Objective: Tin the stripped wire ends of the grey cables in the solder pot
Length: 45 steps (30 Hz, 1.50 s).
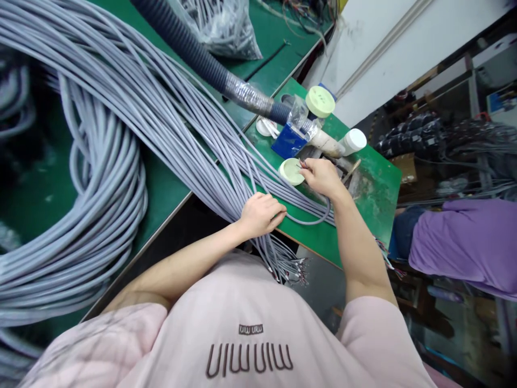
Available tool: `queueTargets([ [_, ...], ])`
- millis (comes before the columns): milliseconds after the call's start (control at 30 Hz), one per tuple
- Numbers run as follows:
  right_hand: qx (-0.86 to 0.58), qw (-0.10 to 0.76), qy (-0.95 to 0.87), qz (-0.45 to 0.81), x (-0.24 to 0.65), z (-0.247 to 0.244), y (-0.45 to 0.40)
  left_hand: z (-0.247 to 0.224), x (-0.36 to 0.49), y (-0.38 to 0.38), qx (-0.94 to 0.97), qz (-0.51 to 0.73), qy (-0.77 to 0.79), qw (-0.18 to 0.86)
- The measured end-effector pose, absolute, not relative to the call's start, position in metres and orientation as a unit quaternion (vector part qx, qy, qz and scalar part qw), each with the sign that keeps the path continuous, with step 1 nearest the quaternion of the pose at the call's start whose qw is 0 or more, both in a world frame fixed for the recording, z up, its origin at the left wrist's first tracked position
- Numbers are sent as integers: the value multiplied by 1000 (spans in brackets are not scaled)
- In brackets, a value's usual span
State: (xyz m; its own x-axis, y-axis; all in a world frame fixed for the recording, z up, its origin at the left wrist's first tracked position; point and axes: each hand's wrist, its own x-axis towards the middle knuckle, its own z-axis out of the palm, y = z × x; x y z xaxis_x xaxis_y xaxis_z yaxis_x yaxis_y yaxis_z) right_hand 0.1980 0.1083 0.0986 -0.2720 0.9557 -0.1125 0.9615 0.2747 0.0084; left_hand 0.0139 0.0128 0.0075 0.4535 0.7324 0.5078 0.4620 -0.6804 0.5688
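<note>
The right hand [323,177], pinched narrow, holds a cable's wire end [302,164] over the pale green dish [289,172] just beside it. The left hand [262,215] is curled on the grey cables [202,175] (whether it grips one, I cannot tell). That end seems, though blurred, to have its wires bared; many cables lie outside the right hand's pinch, their progress unclear.

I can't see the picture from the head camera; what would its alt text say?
A person's right hand holds a cable end over a pale green dish, while the left hand rests on a bundle of grey cables. A ribbed hose reaches a blue box on the green workbench.
</note>
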Motion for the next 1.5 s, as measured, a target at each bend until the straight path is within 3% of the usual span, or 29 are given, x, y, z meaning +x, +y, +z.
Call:
queueTargets([
  [167, 601, 136, 787, -16, 188, 100, 113, 7, 14, 12, 834, 399, 358, 131],
  [367, 603, 165, 781, -9, 184, 98, 116, 7, 14, 12, 834, 414, 348, 108],
  [567, 604, 151, 783, -7, 182, 100, 115, 5, 13, 13, 832, 421, 346, 105],
  [867, 654, 36, 756, -3, 240, 115, 102, 5, 14, 13, 829, 430, 344, 102],
  [1500, 750, 91, 656, -4, 289, 80, 118, 7, 14, 13, 827, 435, 343, 97],
])
